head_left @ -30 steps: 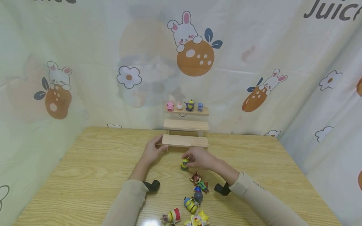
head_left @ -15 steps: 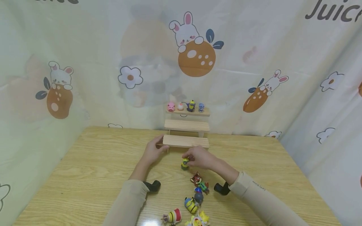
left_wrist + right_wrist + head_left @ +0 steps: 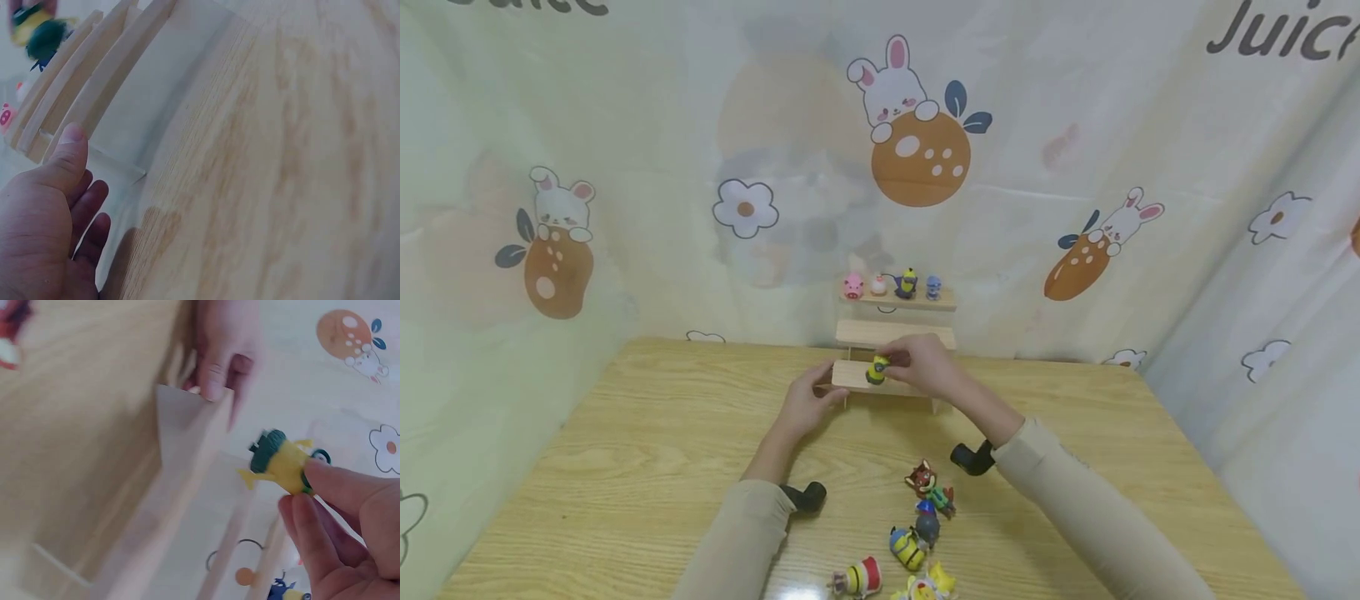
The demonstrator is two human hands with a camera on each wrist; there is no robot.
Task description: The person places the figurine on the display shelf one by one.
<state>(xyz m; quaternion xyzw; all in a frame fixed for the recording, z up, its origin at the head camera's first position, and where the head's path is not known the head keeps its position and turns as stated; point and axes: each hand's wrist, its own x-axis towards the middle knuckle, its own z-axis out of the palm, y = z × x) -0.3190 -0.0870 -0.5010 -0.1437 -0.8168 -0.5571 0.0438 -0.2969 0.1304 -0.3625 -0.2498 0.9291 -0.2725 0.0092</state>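
Note:
My right hand [image 3: 925, 364] pinches a small yellow minion figurine [image 3: 876, 370] with a green lower part between thumb and fingertips. In the head view the figurine overlaps the lowest step of a three-tier wooden display stand [image 3: 850, 374]. The right wrist view shows the minion figurine [image 3: 287, 464] tilted, its green end away from the fingers. My left hand [image 3: 805, 404] grips the left end of that lowest step. In the left wrist view the thumb of my left hand [image 3: 47, 206] lies on the step's end, the other fingers loosely bent below.
On the top tier stand a pink pig [image 3: 853, 287], a white figurine [image 3: 878, 286], a dark-caped minion [image 3: 906, 284] and a blue figurine [image 3: 933, 287]. Several figurines, including a red fox [image 3: 922, 478] and a blue-and-yellow minion [image 3: 907, 547], lie on the wooden table [image 3: 647, 467]. A printed curtain [image 3: 790, 275] hangs behind.
My right hand has lifted the minion figurine from the table in front of the stand and moved it forward, up to the lowest step. The left hand stays at the step's end.

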